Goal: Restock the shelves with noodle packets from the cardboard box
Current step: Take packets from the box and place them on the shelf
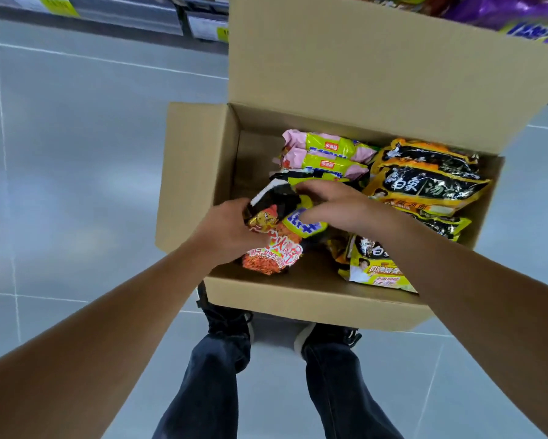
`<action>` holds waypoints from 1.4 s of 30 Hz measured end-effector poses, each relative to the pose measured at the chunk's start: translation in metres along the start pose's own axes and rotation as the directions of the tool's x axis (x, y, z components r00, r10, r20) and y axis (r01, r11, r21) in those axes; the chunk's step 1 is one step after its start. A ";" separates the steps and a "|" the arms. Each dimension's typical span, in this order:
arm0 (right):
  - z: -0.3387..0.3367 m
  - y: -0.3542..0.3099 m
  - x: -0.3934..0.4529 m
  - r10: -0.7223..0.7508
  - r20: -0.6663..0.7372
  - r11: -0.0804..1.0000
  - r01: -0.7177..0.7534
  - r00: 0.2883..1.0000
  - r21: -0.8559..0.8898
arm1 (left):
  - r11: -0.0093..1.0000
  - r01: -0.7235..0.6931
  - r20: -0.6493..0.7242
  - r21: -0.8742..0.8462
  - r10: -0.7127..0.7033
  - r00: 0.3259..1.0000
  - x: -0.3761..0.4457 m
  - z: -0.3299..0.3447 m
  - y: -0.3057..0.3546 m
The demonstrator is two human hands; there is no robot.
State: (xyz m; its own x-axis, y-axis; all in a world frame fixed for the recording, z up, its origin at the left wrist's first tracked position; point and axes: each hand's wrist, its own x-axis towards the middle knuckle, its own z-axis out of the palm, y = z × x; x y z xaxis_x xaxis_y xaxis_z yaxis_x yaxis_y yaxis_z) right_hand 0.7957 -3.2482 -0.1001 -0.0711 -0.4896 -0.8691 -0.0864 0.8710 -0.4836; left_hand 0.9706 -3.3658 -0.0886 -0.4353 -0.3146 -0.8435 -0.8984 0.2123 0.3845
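An open cardboard box [313,299] stands on the floor in front of my feet, its flaps up. Inside lie pink-and-green noodle packets [329,153] at the back left and black-and-yellow packets [424,182] on the right. My left hand [225,236] grips a black-and-orange packet with a chicken picture [272,248] at the box's front left. My right hand [339,204] reaches across and holds a packet with a yellow-green and blue label [304,224] next to it. Another black-and-yellow packet [374,267] lies under my right forearm.
Grey tiled floor [76,153] surrounds the box. A shelf base with yellow price labels [199,26] runs along the top left. Purple packets [519,14] sit on a shelf at the top right, behind the raised box flap [377,68]. My shoes [228,318] touch the box's near side.
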 end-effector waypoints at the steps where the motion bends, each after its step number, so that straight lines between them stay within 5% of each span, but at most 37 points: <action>1: 0.000 0.003 0.009 0.031 -0.037 0.998 -0.029 0.999 0.054 | 0.999 0.034 -0.055 0.007 -0.034 0.998 0.000 0.002 -0.003; 4: 0.002 0.015 0.043 0.025 -0.262 0.966 -0.091 0.965 -0.244 | 0.987 0.144 -0.225 -0.069 -0.156 0.962 -0.003 0.015 -0.010; 7: 0.023 0.025 0.072 -0.065 -0.338 0.745 -0.180 0.939 -0.642 | 0.965 0.204 -0.313 -0.165 -0.247 0.917 -0.002 0.036 -0.016; 10: 0.042 0.036 0.082 -0.023 -0.412 0.571 -0.326 0.911 -0.753 | 0.920 0.248 -0.312 -0.304 -0.342 0.886 0.002 0.054 -0.020; 13: 0.048 0.053 0.084 0.045 -0.441 0.559 -0.389 0.896 -0.733 | 0.886 0.275 -0.296 -0.374 -0.395 0.870 0.004 0.060 -0.022; 16: 0.050 0.061 0.079 0.118 -0.404 0.671 -0.372 0.907 -0.641 | 0.869 0.264 -0.299 -0.419 -0.407 0.863 0.002 0.061 -0.022; 25: 0.031 0.011 0.012 0.062 -0.535 0.857 -0.320 0.842 -0.404 | 0.888 0.162 -0.399 -0.431 -0.348 0.849 -0.043 0.035 0.004; 42: -0.024 -0.141 -0.352 0.218 -0.720 0.975 -0.173 0.659 0.137 | 0.907 -0.062 -0.440 -0.417 -0.141 0.887 -0.301 -0.129 0.150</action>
State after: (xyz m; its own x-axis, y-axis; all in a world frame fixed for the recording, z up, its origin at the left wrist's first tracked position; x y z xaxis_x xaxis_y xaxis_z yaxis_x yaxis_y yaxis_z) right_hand 0.8085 -3.1995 0.2760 -0.7811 -0.1621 -0.6030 0.0642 0.9397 -0.3359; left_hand 0.9591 -3.3586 0.2718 -0.2847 -0.7158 -0.6377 -0.8117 -0.1739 0.5576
